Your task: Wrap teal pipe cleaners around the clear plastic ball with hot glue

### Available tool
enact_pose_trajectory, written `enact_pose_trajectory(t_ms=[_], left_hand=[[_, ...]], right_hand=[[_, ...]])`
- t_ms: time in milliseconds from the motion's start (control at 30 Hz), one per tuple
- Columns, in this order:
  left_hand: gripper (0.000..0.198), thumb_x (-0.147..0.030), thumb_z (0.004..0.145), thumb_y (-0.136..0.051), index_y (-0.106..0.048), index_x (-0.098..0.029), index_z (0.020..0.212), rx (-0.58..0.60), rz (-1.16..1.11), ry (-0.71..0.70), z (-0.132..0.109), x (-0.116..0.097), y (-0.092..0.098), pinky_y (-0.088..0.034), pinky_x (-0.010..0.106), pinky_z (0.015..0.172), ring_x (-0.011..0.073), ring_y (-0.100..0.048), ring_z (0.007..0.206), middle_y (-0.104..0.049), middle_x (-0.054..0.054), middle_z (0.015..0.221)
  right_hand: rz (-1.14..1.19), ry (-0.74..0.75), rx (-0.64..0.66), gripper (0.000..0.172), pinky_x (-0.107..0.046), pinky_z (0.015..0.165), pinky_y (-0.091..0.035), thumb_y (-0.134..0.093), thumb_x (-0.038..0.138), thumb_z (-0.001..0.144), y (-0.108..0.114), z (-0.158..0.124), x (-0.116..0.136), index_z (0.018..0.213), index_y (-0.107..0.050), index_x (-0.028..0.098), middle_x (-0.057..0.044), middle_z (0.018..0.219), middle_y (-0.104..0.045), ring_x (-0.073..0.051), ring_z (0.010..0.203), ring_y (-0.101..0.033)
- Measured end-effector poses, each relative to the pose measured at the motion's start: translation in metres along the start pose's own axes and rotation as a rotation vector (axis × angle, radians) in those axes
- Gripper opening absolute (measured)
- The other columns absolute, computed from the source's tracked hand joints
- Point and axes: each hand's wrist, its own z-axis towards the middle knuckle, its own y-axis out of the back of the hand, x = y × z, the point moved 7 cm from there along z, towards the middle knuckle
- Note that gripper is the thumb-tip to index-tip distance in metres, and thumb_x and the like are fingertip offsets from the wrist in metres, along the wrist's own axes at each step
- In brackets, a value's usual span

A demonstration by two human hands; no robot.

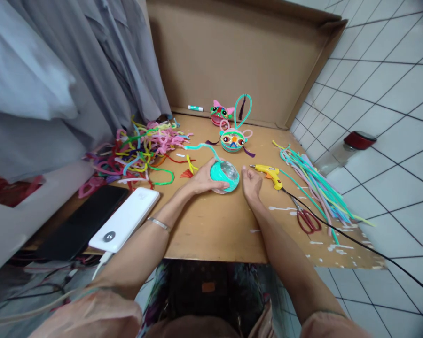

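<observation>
In my left hand (203,178) is a round ball (220,175) wrapped in turquoise pipe cleaner, with a bare clear or silvery patch facing up and to the right. A loose turquoise pipe cleaner end (209,146) trails from it toward the back left. My right hand (252,182) is curled closed just right of the ball, apart from it; whatever its fingers may hold is hidden. Close by on its right lies a yellow glue gun (270,173), nozzle pointing at the hand. Behind the ball sits a finished-looking animal face ornament (233,140) with pink ears and a turquoise loop.
A tangled pile of pipe cleaners (144,148) fills the back left; straight ones (313,180) lie at right beside red-handled scissors (307,220). A white power bank (127,219) and black phone (84,223) lie front left. The glue gun's black cord (356,241) crosses the right edge.
</observation>
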Motion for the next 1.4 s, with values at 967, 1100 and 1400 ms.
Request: enact_pose_trajectory(t_ms=[967,1100,1400], left_hand=[[0.087,-0.049,0.054,-0.082,-0.05,-0.017,0.128,0.0,0.006,-0.002,0.001,0.0016,0.0007,-0.05,0.043,0.1,0.0299,-0.062,0.112,-0.062,0.01,0.125],[0.085,-0.049,0.054,-0.083,-0.052,-0.018,0.128,0.005,0.009,-0.007,0.0013,0.0011,0.0005,-0.051,0.042,0.097,0.0291,-0.063,0.109,-0.063,0.009,0.125],[0.088,-0.048,0.053,-0.084,-0.051,-0.018,0.129,-0.001,-0.019,-0.019,0.0023,0.0061,0.0001,-0.052,0.039,0.095,0.0268,-0.064,0.105,-0.064,0.007,0.119]], right_hand=[[-0.034,-0.041,0.025,0.05,-0.029,0.057,-0.018,-0.046,0.039,0.095,0.0015,-0.0019,0.0041,0.051,-0.027,0.024,0.007,0.049,-0.024,-0.012,0.052,-0.028],[-0.033,-0.032,0.03,0.05,-0.029,0.057,-0.018,-0.045,0.039,0.095,0.0003,-0.001,0.0031,0.051,-0.027,0.024,0.006,0.05,-0.026,-0.012,0.053,-0.029],[-0.001,0.009,0.004,0.05,-0.029,0.057,-0.019,-0.043,0.042,0.095,-0.0021,0.0028,-0.0028,0.053,-0.025,0.024,0.006,0.05,-0.024,-0.012,0.053,-0.028]])
